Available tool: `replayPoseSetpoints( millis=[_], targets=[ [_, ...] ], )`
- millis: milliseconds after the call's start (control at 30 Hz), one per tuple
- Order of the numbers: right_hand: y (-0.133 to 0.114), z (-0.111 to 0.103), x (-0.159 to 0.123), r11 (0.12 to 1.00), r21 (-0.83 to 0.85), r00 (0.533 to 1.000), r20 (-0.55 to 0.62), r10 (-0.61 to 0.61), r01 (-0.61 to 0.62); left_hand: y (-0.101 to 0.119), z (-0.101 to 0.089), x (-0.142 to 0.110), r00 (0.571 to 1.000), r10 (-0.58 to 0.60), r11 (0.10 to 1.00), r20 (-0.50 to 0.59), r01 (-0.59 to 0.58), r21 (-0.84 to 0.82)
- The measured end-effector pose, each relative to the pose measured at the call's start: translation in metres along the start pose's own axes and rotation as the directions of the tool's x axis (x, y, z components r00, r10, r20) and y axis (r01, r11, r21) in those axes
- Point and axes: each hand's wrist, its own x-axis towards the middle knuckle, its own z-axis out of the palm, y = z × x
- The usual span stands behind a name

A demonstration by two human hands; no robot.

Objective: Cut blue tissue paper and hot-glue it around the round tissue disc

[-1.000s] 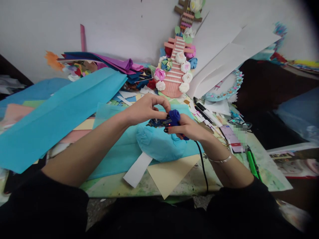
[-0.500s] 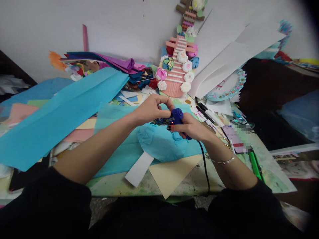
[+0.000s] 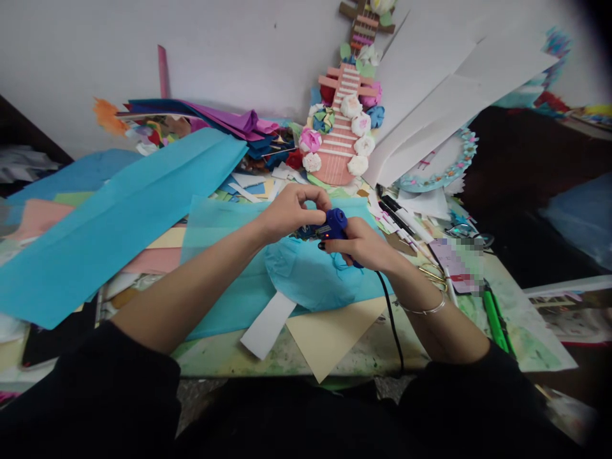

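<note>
My right hand [image 3: 366, 243] is wrapped round a blue hot glue gun [image 3: 335, 223] with a small red light and a black cord. My left hand [image 3: 301, 209] is closed in a pinch, thumb and forefinger against or right beside the gun's upper left side; what lies between the fingertips is hidden. Below both hands is a round light-blue paper-covered piece [image 3: 310, 287] with crumpled blue paper on it, partly covered by the hands. A white paper strip [image 3: 268, 324] sticks out from its lower left.
A light-blue sheet [image 3: 215, 306] and a cream sheet [image 3: 335, 341] lie on the table. At the back stands a pink guitar-shaped craft [image 3: 335, 150] with paper flowers. Pens [image 3: 399, 213], a phone [image 3: 459, 264] and a green cutter [image 3: 496, 319] are at the right; folded blue paper [image 3: 119, 223] lies left.
Both hands have shifted very slightly to the left with the glue gun. The view has turned a little; grips look the same.
</note>
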Motion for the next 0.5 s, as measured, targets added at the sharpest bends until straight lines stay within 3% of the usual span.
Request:
replayPoseSetpoints(
  millis=[267,500],
  targets=[
    [0.0024,0.0011,0.0008,1.000,0.006,1.000,-0.007,-0.019,0.019,-0.0088,0.0029,0.0037,0.999,0.032,0.990,-0.014,-0.033,-0.139],
    [0.0052,0.0034,0.0022,0.999,0.001,0.999,-0.008,-0.034,0.034,-0.0091,0.0033,0.0034,1.000,0.010,0.988,0.009,-0.008,-0.154]
  ],
)
